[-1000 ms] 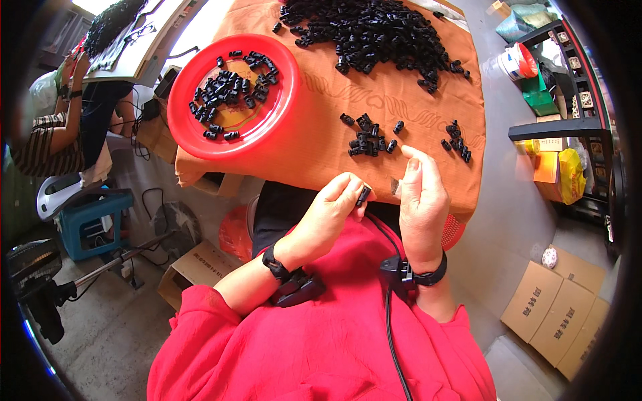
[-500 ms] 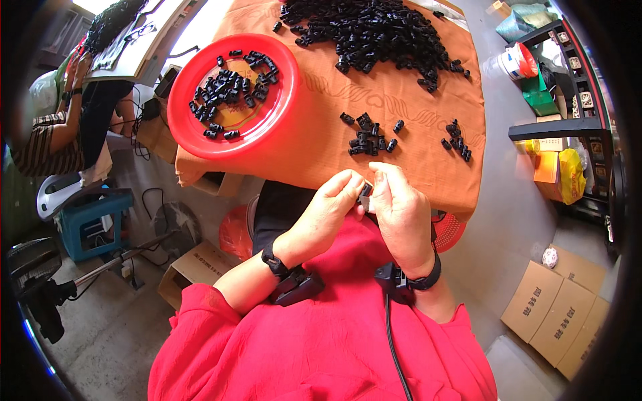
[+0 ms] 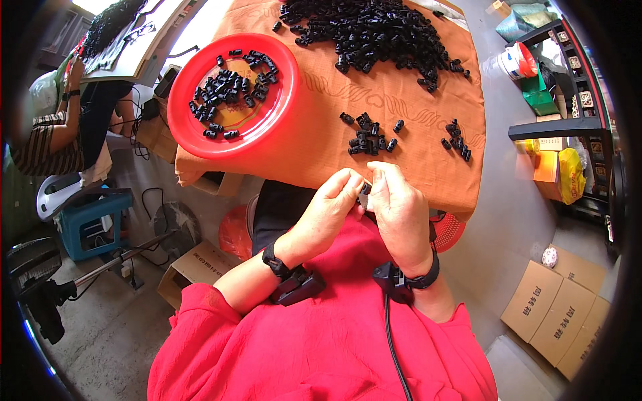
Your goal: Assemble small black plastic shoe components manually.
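Far L of the red tray: co-worker, striped top, forearms raised by a white counter w/ a blk heap on it. Below tray, off to its L: blue stool on the floor. Straight below tray, also on floor: open cardboard box.

Tray itself sits at the L end of the orange-clothed counter; loose blk pcs lie in it, yellow patch of its bottom showing b/w them.

Lower R of tray, off the counter's near edge: L hand, grip narrow, thumb + finger pinching one small blk part. Touching or just beside that part, further R of tray: R hand, grip narrow too, fingertips drawn in close; can't tell if they're closed on the part or on the small pale bit by it. Both wrists wear blk straps.

R of tray on the cloth, just beyond the hands: small group of similar pcs, a few lying apart. Upper R of tray: big pile of same. Farther R of tray, nr cloth edge: little cluster.

Far R of tray: dark rack, yellow bag nr it; lower down, flattened cardboard on floor.
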`<action>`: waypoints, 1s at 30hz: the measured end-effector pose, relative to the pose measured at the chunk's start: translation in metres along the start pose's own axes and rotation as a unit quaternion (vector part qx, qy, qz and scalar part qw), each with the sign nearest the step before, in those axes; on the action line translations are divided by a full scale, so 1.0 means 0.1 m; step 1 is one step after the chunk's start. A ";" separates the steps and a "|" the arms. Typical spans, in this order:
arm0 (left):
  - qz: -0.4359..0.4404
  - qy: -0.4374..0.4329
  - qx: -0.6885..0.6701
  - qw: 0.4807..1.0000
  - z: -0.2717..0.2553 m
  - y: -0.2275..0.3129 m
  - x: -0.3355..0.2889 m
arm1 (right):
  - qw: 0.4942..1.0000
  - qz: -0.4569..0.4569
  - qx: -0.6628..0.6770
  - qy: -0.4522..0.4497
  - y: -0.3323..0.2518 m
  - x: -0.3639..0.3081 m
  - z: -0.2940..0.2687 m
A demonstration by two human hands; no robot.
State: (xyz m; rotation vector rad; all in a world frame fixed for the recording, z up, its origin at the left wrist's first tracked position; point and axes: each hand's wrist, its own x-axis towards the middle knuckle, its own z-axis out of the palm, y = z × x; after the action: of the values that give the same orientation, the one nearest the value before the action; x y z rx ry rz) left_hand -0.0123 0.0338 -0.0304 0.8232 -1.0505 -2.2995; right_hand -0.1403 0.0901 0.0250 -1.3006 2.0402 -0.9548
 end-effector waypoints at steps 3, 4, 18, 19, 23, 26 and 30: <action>0.012 0.007 0.027 1.000 0.01 0.01 0.00 | 1.000 -0.006 -0.015 0.010 0.02 -0.01 0.01; 0.018 0.013 0.041 0.999 0.01 0.01 0.00 | 1.000 -0.006 -0.019 0.010 0.02 -0.01 0.02; -0.040 -0.020 -0.052 0.998 -0.02 0.07 -0.02 | 0.998 0.000 0.019 0.067 0.04 0.02 -0.07; -0.036 -0.030 -0.066 0.997 -0.01 0.08 -0.02 | 0.998 -0.012 0.002 0.058 0.05 0.01 -0.06; -0.038 -0.029 -0.075 0.996 -0.01 0.08 -0.02 | 0.999 -0.012 -0.016 0.028 0.06 0.00 -0.03; -0.040 -0.027 -0.068 0.996 -0.02 0.09 -0.02 | 0.999 -0.017 0.029 0.015 0.11 0.00 -0.02; -0.038 -0.008 -0.068 0.997 -0.04 0.04 0.00 | 0.996 -0.004 0.086 -0.022 0.11 -0.02 -0.05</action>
State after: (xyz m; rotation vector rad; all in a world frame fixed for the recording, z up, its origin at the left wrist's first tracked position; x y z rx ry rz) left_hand -0.0083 0.0292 -0.0291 0.8040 -0.8713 -2.4141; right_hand -0.1487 0.0967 0.0197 -1.2286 1.8770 -1.0708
